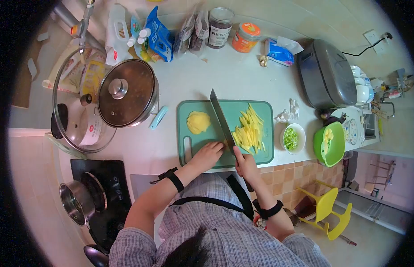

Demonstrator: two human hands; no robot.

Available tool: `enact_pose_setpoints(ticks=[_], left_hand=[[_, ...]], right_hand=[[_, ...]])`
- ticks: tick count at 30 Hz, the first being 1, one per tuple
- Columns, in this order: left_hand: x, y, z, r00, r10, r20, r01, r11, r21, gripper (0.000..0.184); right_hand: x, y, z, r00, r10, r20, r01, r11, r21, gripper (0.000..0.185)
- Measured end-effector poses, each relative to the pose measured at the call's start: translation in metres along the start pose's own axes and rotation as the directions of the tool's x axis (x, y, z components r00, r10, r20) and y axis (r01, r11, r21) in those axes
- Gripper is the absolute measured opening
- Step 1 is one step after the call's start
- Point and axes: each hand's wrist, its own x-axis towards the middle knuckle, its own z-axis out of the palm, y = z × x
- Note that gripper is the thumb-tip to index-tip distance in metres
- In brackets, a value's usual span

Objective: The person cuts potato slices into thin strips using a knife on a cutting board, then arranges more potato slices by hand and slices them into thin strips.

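My right hand [246, 163] is wrapped around the handle of a kitchen knife [222, 119], whose long blade points away across the green cutting board [225, 163]. Just left of the blade, the fingers of my left hand [210, 155] are bent down onto the board; whatever lies beneath them is hidden. A pile of pale yellow slices [198, 122], looking like potato, rests on the board's left part. To the right of the blade are many cut yellow strips [250, 129].
Right of the board stand a white bowl of chopped greens [290, 139] and a green basin [322, 149] with yellow pieces. A lidded pot [127, 93] and a light-blue-handled peeler [159, 117] are at left. Behind are jars [220, 27] and a rice cooker [327, 73].
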Motion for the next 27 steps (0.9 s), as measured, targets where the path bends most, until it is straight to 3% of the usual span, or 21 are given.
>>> enact_pose_setpoints(ticks=[1,7,13,20,22,27], left_hand=[[0.0,0.0,-0.002,1.0,0.015,-0.02,-0.015,1.0,-0.003,0.025],[-0.005,0.003,0.009,0.995,-0.035,-0.095,0.034,0.999,-0.011,0.029],[-0.013,0.002,0.007,0.983,-0.137,-0.121,0.124,0.986,-0.11,0.03],[-0.014,0.003,0.001,0.99,-0.089,-0.112,0.079,0.993,-0.093,0.03],[-0.009,0.006,-0.001,0.993,-0.07,-0.099,0.064,0.996,-0.067,0.029],[-0.002,0.009,-0.001,0.995,-0.097,-0.03,0.096,0.995,-0.013,0.028]], right_hand=[[0.0,-0.008,0.001,0.993,0.119,-0.009,-0.119,0.993,0.006,0.057],[-0.011,-0.008,-0.012,0.978,0.197,0.066,-0.201,0.977,0.065,0.057],[-0.023,-0.004,-0.009,0.973,0.212,0.09,-0.218,0.974,0.066,0.063],[-0.014,0.002,-0.005,0.973,0.22,0.076,-0.22,0.975,0.0,0.065],[-0.012,-0.003,0.004,0.994,0.107,-0.004,-0.107,0.994,-0.008,0.067],[0.002,-0.008,0.005,0.99,0.14,0.018,-0.14,0.99,-0.001,0.065]])
